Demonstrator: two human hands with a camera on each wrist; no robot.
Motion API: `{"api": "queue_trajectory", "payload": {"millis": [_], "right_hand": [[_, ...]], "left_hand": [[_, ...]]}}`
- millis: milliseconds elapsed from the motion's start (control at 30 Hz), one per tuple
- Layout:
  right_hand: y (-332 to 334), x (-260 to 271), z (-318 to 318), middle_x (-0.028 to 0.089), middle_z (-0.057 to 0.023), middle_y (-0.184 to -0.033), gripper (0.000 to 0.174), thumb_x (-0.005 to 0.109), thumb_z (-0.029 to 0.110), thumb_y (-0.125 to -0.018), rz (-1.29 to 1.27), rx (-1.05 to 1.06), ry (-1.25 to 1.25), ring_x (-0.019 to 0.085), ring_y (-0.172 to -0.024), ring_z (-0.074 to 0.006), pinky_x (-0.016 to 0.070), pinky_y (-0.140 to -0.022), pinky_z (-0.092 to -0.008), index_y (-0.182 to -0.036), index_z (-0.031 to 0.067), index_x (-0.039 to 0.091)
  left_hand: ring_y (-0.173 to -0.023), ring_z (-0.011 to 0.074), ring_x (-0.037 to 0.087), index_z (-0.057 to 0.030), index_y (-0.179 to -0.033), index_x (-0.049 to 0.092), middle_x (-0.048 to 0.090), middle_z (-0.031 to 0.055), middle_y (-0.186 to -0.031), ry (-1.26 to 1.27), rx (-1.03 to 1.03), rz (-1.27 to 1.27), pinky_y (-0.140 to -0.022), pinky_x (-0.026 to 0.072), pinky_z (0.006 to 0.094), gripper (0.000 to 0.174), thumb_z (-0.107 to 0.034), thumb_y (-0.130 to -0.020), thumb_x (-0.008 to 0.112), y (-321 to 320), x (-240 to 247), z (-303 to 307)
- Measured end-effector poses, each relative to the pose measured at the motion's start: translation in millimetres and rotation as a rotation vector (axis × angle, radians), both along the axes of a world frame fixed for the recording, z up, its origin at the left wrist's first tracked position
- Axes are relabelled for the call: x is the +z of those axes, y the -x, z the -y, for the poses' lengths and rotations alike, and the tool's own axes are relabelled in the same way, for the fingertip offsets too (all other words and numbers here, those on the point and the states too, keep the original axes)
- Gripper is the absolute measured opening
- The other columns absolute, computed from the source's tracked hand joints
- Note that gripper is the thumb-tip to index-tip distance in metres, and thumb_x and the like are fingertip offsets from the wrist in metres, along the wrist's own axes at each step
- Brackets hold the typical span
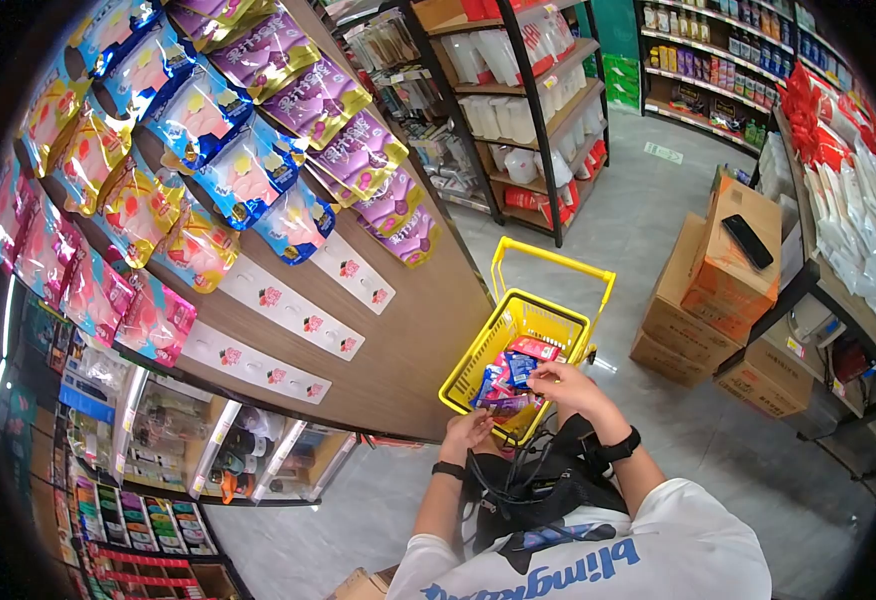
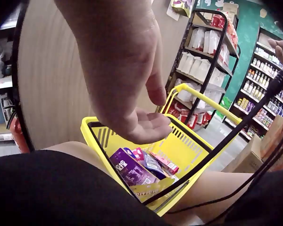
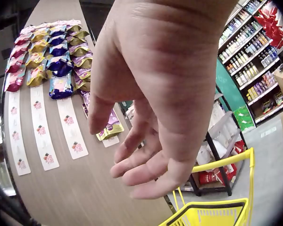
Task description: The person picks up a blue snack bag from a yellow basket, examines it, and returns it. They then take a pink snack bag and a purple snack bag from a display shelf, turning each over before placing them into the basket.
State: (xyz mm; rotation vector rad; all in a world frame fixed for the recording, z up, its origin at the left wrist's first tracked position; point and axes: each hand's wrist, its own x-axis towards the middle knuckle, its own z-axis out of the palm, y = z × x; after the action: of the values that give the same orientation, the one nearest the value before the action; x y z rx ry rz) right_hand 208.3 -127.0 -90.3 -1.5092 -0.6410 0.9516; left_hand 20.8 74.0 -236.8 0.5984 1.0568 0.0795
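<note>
A yellow basket (image 1: pixel 468 370) stands between the person's legs, with several candy packets (image 1: pixel 520 368) inside; a purple packet (image 2: pixel 131 168) lies on top at its near left side. The left hand (image 1: pixel 470 428) is over the basket's near left edge; in the left wrist view the left hand (image 2: pixel 127 89) hangs above the packets, its fingers loosely bent and holding nothing. The right hand (image 1: pixel 568 388) is over the basket's right side in the head view. Nothing is between the loosely bent fingers of the right hand (image 3: pixel 155 94) in the right wrist view.
A wooden display panel (image 1: pixel 408 350) at the left carries rows of hanging candy bags (image 1: pixel 243 170) and white strips (image 1: pixel 293 310). Cardboard boxes (image 1: pixel 683 300) with a black phone (image 1: pixel 748 242) on top stand at the right. A black-framed shelf rack (image 1: pixel 538 120) stands beyond the basket.
</note>
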Motion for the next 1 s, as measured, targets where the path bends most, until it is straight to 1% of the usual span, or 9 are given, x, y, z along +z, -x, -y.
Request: {"api": "queue_trajectory", "payload": {"millis": [133,233,333,433,533,667,767,867,1000], "right_hand": [[-3.2,-13.9,0.1,0.061,-0.0046,-0.082,0.027,0.068,0.022,-0.082,0.067,-0.016,0.062,0.057,-0.071,-0.0107,0.0474,-0.062,-0.0237,-0.097,0.0000,0.062],[-5.5,-25.6,-0.9,0.061,-0.0046,-0.083,0.027,0.068,0.022,-0.081,0.079,-0.031,0.062,0.057,-0.071,-0.0105,0.0472,-0.062,-0.0236,-0.097,-0.0001,0.062],[-5.5,-33.5,-1.4,0.067,-0.0075,-0.084,0.045,0.064,0.048,-0.077,0.131,-0.032,0.088,0.064,-0.076,-0.0137,0.0468,-0.063,-0.0246,-0.099,0.0093,0.066],[-7.0,-33.8,-0.2,0.067,-0.0078,-0.083,0.046,0.065,0.047,-0.077,0.132,-0.019,0.104,0.064,-0.075,-0.0144,0.0469,-0.063,-0.0249,-0.100,0.0080,0.066],[-7.9,-39.7,-0.1,0.067,-0.0076,-0.082,0.046,0.065,0.047,-0.077,0.151,-0.039,0.074,0.063,-0.073,-0.0143,0.0468,-0.062,-0.0249,-0.100,0.0072,0.066],[-9.3,-40.2,1.6,0.067,-0.0055,-0.080,0.044,0.064,0.048,-0.077,0.149,-0.035,0.086,0.063,-0.070,-0.0127,0.0458,-0.058,-0.0243,-0.100,0.0100,0.066],[-9.0,-30.3,3.6,0.067,-0.0033,-0.078,0.044,0.063,0.049,-0.077,0.121,-0.032,0.089,0.062,-0.067,-0.0118,0.0449,-0.056,-0.0237,-0.101,0.0131,0.066],[-10.9,-44.7,2.2,0.067,-0.0019,-0.076,0.044,0.062,0.051,-0.076,0.167,-0.050,0.126,0.062,-0.066,-0.0117,0.0443,-0.055,-0.0232,-0.101,0.0147,0.067],[-11.4,-57.1,-0.6,0.067,-0.0016,-0.074,0.046,0.061,0.053,-0.075,0.228,-0.066,0.132,0.062,-0.065,-0.0127,0.0445,-0.055,-0.0237,-0.101,0.0154,0.067]], "left_hand": [[-0.081,0.0201,0.059,-0.0010,-0.095,0.058,0.059,0.0081,-0.087,-0.025,-0.038,-0.002,-0.077,0.0525,0.0326,0.013,-0.010,-0.086,0.060,-0.7,1.1,1.6],[-0.069,0.0172,0.061,-0.0030,-0.090,0.060,0.063,0.0068,-0.079,-0.061,-0.041,0.075,-0.065,0.0530,0.0294,0.010,-0.008,-0.082,0.063,-8.7,-2.1,-7.7],[-0.066,0.0172,0.060,-0.0032,-0.092,0.059,0.062,0.0058,-0.075,-0.182,-0.072,0.124,-0.062,0.0518,0.0291,0.011,-0.010,-0.084,0.061,-24.6,-1.0,-31.5],[-0.070,0.0174,0.059,-0.0034,-0.098,0.057,0.060,0.0054,-0.077,-0.295,0.018,0.391,-0.065,0.0509,0.0291,0.016,-0.010,-0.085,0.060,-44.0,11.7,-59.8],[-0.076,0.0171,0.058,-0.0030,-0.107,0.054,0.058,0.0060,-0.084,-0.497,0.143,0.198,-0.068,0.0496,0.0296,0.022,-0.011,-0.087,0.058,-70.7,60.1,-66.2],[-0.087,0.0176,0.056,-0.0017,-0.119,0.046,0.056,0.0078,-0.099,-0.588,0.092,0.183,-0.078,0.0479,0.0314,0.032,-0.007,-0.088,0.055,-92.7,121.1,-70.8],[-0.087,0.0181,0.056,-0.0038,-0.119,0.046,0.056,0.0079,-0.098,-0.649,0.129,0.271,-0.076,0.0488,0.0323,0.034,-0.012,-0.088,0.057,-105.3,114.4,-91.1],[-0.095,0.0224,0.056,-0.0029,-0.124,0.041,0.054,0.0099,-0.106,-0.612,0.190,0.355,-0.083,0.0488,0.0356,0.038,-0.010,-0.089,0.055,-123.7,160.5,-92.0],[-0.119,0.0293,0.043,-0.0004,-0.133,0.028,0.036,0.0151,-0.132,-0.549,0.223,0.465,-0.101,0.0403,0.0435,0.047,-0.012,-0.092,0.049,-138.9,180.9,-108.8]]}}
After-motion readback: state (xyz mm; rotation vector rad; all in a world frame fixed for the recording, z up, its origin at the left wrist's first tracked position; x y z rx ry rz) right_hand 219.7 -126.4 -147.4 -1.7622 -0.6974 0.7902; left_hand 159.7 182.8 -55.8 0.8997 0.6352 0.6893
